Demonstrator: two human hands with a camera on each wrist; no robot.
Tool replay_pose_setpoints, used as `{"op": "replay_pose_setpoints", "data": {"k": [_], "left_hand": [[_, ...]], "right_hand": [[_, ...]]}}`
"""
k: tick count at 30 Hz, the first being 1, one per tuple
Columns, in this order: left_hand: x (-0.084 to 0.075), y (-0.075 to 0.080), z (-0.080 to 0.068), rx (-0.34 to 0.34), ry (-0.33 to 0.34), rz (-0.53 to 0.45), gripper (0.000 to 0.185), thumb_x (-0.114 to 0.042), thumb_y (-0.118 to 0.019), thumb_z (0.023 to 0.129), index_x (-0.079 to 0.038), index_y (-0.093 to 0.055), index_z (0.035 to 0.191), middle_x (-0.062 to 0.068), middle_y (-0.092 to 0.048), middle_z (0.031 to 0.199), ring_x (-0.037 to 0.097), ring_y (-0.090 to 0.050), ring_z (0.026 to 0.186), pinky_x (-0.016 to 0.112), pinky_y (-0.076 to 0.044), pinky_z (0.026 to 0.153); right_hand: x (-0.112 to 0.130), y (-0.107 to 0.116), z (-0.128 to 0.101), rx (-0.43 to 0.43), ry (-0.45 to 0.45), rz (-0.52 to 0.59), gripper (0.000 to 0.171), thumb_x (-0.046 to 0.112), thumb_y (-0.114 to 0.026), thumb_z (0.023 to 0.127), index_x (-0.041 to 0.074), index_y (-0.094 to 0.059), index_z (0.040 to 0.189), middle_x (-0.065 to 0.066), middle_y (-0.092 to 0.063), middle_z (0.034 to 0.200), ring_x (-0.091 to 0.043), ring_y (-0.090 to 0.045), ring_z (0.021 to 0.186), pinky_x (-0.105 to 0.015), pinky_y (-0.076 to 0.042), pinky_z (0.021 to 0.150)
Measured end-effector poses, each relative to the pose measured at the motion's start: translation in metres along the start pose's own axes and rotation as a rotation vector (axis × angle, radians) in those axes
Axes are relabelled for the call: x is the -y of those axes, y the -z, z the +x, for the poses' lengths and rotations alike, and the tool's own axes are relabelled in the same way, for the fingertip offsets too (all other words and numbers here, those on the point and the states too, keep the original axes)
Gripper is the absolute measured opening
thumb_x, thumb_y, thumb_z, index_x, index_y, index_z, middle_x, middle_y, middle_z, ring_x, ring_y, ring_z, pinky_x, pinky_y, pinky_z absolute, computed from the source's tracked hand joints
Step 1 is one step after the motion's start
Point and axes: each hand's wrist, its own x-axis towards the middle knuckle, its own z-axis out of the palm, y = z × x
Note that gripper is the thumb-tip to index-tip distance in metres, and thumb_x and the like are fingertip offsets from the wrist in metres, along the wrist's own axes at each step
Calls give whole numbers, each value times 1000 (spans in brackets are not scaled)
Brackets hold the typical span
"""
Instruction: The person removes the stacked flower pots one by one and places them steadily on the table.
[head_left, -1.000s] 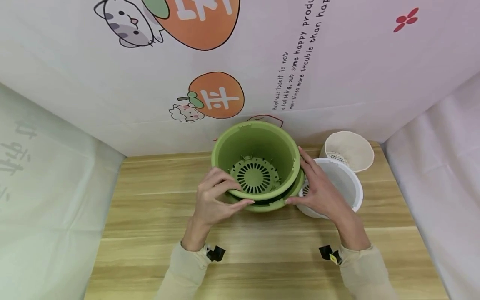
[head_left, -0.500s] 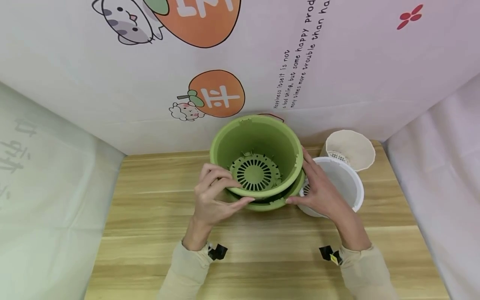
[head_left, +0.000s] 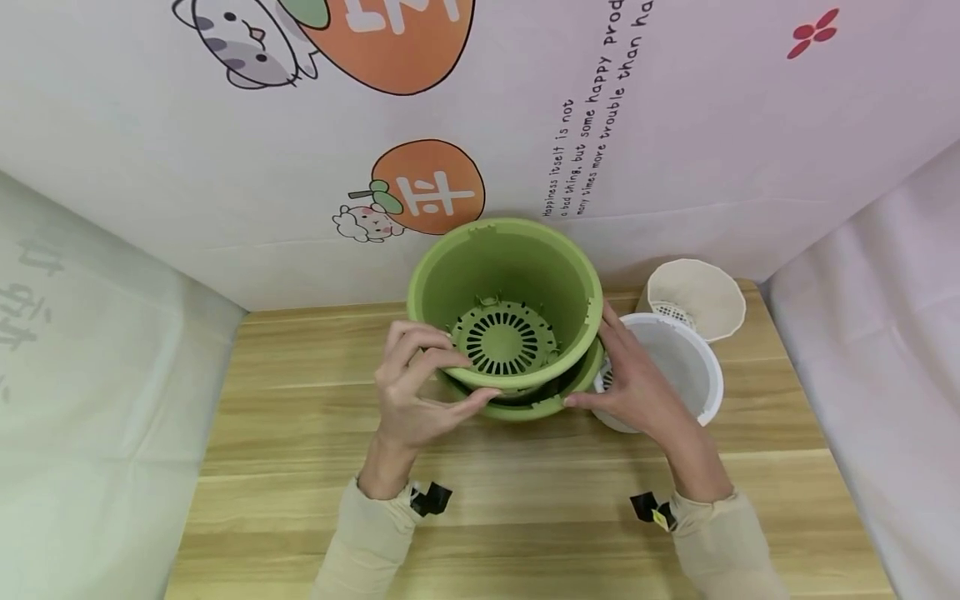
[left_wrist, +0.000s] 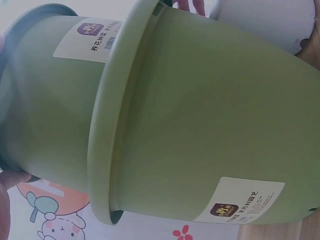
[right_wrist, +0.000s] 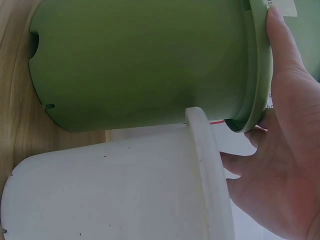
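Note:
Two green plastic flower pots stand nested on the table. The upper green pot [head_left: 510,258] is raised partway out of the lower green pot [head_left: 540,408] and tilts, its slotted base showing inside. My left hand [head_left: 412,387] grips the upper pot's near-left rim, thumb below and fingers over the edge. On the right, my right hand [head_left: 637,379] holds the lower pot's rim, with the thumb at the near side, as the right wrist view also shows. Printed labels show on both pots in the left wrist view, on the upper pot's wall [left_wrist: 60,110] and the lower pot's wall [left_wrist: 215,110].
A white pot [head_left: 716,392] leans to the right of the green pots, partly behind my right hand. Beyond it lies a cream pot [head_left: 705,296] at the back right. A printed cloth wall [head_left: 300,183] rises behind the wooden table [head_left: 300,433].
The upper green pot has risen and shifted slightly left and back with my left hand, widening the gap between the rims. My right hand stays on the lower pot.

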Motion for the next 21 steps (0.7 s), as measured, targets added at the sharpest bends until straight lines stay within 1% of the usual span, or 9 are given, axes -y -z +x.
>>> {"op": "replay_pose_setpoints", "data": {"k": [5,10,13,21], "left_hand": [[0,1,2,-18,-2,7,39,-43,-83,78,-7,-69,72,10,-62,78,30,-53,77,39,-44,77],[0,3,3,-43,7,4,39,-43,-83,78,-7,-69,71,10,-62,77,30,-54,77,38,-44,79],[1,4,3,-58,18,4,40,-43,-83,78,-6,-69,70,10,-62,76,30,-54,77,36,-43,81],[1,8,3,-77,28,-4,41,-42,-84,77,-5,-68,70,10,-61,75,32,-53,77,36,-42,82]], "right_hand": [[2,-3,0,6,-32,-8,131,57,-90,60,36,-6,159,8,2,166,-33,-16,149,-61,-27,112],[6,-5,-1,17,-67,24,132,56,-89,62,38,-2,159,8,5,166,-40,-19,147,-65,-29,109],[6,-7,0,19,-71,43,132,55,-90,62,39,0,159,9,6,166,-40,-18,148,-67,-29,108],[7,-11,3,14,-39,68,136,49,-93,61,37,0,159,9,6,166,-36,-14,149,-65,-27,110]]}}
